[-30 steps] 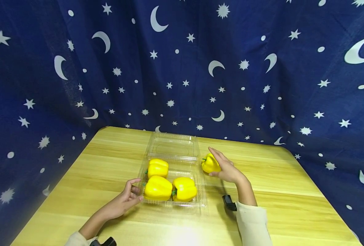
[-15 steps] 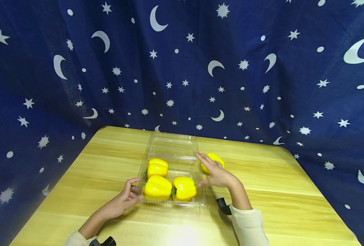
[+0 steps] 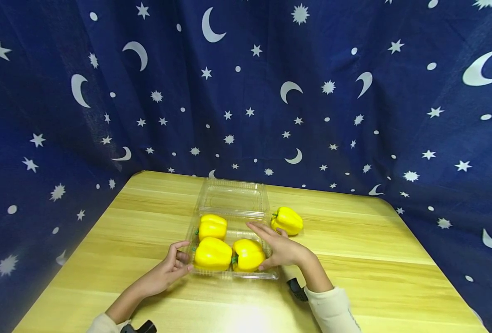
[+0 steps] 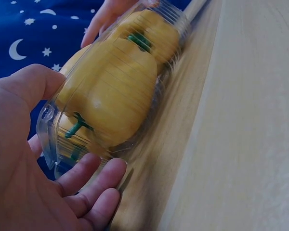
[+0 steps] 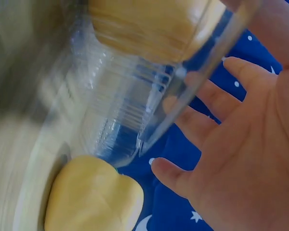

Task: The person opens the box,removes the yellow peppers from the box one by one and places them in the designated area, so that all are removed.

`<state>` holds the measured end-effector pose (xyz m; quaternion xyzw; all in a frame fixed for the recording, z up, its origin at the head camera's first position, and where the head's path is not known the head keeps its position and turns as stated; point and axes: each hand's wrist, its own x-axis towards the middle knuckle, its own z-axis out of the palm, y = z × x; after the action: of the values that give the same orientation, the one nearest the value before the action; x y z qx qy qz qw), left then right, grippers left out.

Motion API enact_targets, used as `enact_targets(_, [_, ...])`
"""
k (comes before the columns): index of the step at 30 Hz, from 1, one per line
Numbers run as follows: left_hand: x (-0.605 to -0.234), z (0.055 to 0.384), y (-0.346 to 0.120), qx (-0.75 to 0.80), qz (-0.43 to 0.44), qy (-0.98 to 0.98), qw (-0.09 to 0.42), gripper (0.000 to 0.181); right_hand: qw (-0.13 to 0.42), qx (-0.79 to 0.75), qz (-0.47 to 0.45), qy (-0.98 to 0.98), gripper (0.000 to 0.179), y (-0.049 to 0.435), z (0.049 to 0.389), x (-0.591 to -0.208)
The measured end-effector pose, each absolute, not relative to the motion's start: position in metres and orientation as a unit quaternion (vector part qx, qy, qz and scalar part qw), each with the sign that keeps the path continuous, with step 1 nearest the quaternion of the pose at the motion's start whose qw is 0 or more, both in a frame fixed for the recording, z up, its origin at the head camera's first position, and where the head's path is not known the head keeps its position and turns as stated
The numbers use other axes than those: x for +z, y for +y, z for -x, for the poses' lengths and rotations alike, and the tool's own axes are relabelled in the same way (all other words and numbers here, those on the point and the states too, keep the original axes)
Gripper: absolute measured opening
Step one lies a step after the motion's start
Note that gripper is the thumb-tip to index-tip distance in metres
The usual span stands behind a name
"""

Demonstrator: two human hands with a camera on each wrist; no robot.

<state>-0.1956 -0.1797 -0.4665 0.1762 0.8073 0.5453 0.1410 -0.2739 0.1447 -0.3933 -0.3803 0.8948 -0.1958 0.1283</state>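
Observation:
A clear plastic clamshell container [image 3: 246, 230] lies with its lid [image 3: 233, 196] folded back. Inside it are three yellow bell peppers: one at the back left [image 3: 212, 227], one at the front left [image 3: 213, 254] and one at the front right [image 3: 248, 255]. My left hand [image 3: 169, 274] holds the container's left edge, thumb at the near corner and other fingers bent beside the wall. Over the container's right side hovers my right hand [image 3: 283, 249], fingers spread around the front-right pepper without closing on it. A fourth bell pepper [image 3: 287, 221] sits on the table, right of the container.
The wooden table [image 3: 379, 259] stretches to both sides of the container. Behind it hangs a dark blue cloth [image 3: 246, 92] with stars and moons. A black wrist device [image 3: 297, 290] sits at my right wrist.
My right hand has left the pepper on the table and moved left and toward me, to the front-right pepper in the container. My left hand has stayed put.

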Motion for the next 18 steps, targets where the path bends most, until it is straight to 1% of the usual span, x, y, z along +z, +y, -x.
enact_targets(6, [-0.4658, 0.195, -0.1792, 0.545, -0.174, 0.808, 0.14, 0.062, 0.128, -0.188, 0.401, 0.888, 0.104, 0.1411, 0.2726, -0.3982])
enact_targets(13, [-0.464, 0.1941, -0.179, 0.545, -0.177, 0.807, 0.142, 0.061, 0.146, -0.162, 0.383, 0.898, 0.105, 0.1373, 0.2725, -0.4022])
enact_targets(18, [-0.4642, 0.1939, -0.179, 0.544, -0.179, 0.807, 0.14, 0.061, 0.145, -0.156, 0.385, 0.898, 0.104, 0.1362, 0.2725, -0.4016])
